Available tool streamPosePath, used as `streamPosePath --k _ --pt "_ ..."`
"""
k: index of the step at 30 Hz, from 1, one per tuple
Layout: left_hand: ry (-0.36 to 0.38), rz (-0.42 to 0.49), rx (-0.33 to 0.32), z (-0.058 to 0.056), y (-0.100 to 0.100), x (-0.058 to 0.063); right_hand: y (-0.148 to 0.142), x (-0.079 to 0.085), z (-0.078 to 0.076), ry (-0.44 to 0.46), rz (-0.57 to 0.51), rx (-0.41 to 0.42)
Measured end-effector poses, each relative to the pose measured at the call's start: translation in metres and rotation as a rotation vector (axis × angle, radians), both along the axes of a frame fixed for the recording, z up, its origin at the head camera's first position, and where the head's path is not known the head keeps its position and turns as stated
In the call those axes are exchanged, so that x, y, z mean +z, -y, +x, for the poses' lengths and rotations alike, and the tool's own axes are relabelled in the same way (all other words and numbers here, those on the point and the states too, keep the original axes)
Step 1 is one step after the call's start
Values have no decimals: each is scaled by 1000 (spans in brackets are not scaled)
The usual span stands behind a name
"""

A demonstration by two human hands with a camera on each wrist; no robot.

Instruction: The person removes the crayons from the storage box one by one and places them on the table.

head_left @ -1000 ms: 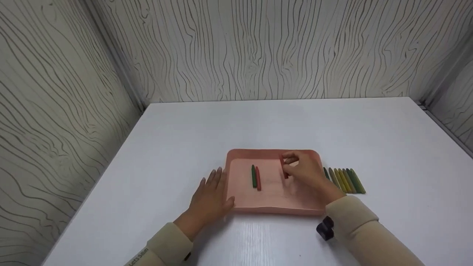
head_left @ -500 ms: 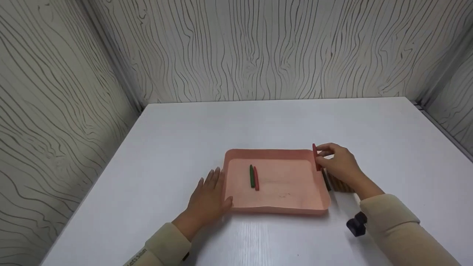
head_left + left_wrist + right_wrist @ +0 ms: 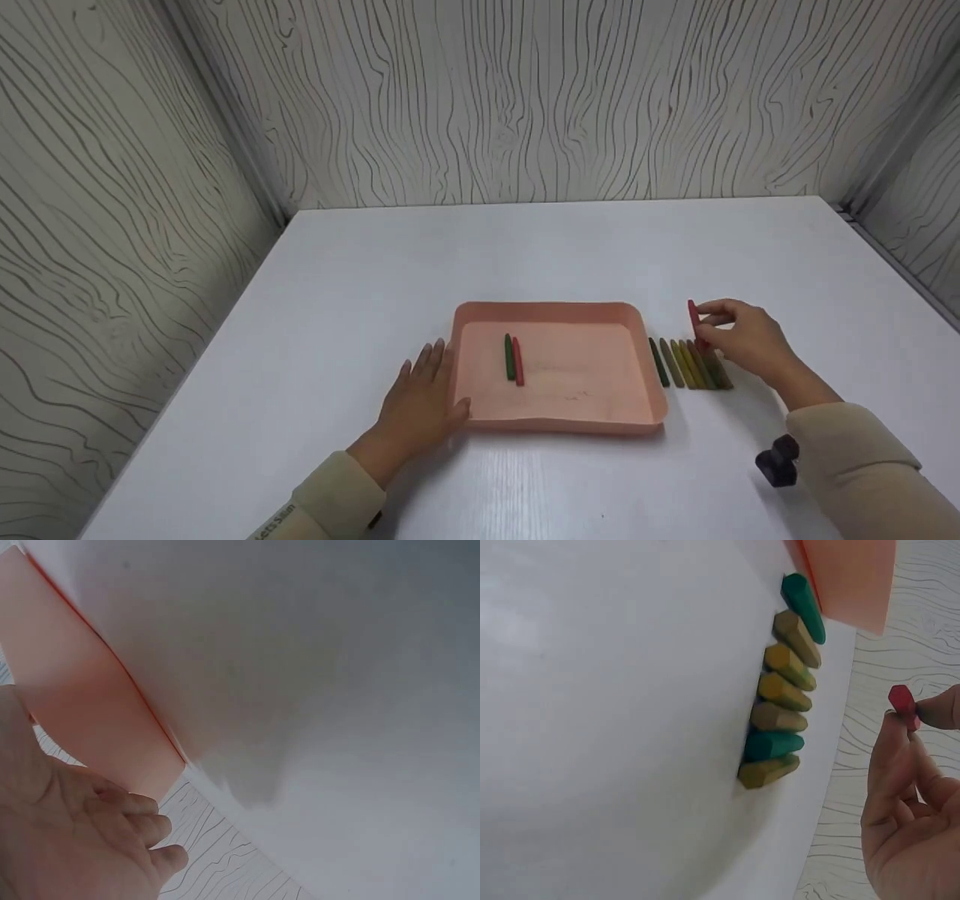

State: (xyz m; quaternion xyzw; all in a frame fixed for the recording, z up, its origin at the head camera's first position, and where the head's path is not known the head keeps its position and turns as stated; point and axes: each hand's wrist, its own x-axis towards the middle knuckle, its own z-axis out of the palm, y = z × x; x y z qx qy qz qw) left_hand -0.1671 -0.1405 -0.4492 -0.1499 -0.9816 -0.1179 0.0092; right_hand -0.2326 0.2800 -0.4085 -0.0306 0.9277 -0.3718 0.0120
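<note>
My right hand (image 3: 750, 341) pinches a red crayon (image 3: 694, 319) between thumb and fingertips, above the far end of a row of crayons. The right wrist view shows the red crayon (image 3: 904, 705) end-on, apart from the row. Several crayons, green, yellow and brownish (image 3: 685, 365), lie side by side on the table just right of a pink tray (image 3: 562, 426). Inside the tray, a green crayon (image 3: 510, 357) and another red crayon (image 3: 518, 361) lie next to each other. Fingers extended, my left hand (image 3: 420, 397) rests against the tray's left side.
The white table (image 3: 375, 270) meets a wood-patterned back wall (image 3: 510, 105), with similar panels at left and right. A small black object (image 3: 778, 461) is on the right wrist by the sleeve cuff.
The right hand has carried the red crayon from inside the tray, over its right rim, to the row of crayons. The left hand has stayed at the tray's left side.
</note>
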Motion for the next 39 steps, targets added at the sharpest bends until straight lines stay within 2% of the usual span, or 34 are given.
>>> streamPosePath --k 3,7,10,14,20,32,39 --pt "-3 0 -3 0 0 0 -12 -4 1 23 21 -6" --pt "1 11 -4 1 0 1 -35 -23 -6 22 50 -5" --pt "10 29 -3 2 0 2 -45 -29 -6 29 54 0" --pt "10 35 -3 2 0 2 -41 -21 3 84 60 9" --pt "1 19 -5 1 0 2 -40 -22 7 143 114 5" --pt "-4 27 -12 3 -1 5 -42 -27 7 186 145 34" --pt "7 17 -6 3 -1 6 -41 -24 9 181 166 36"
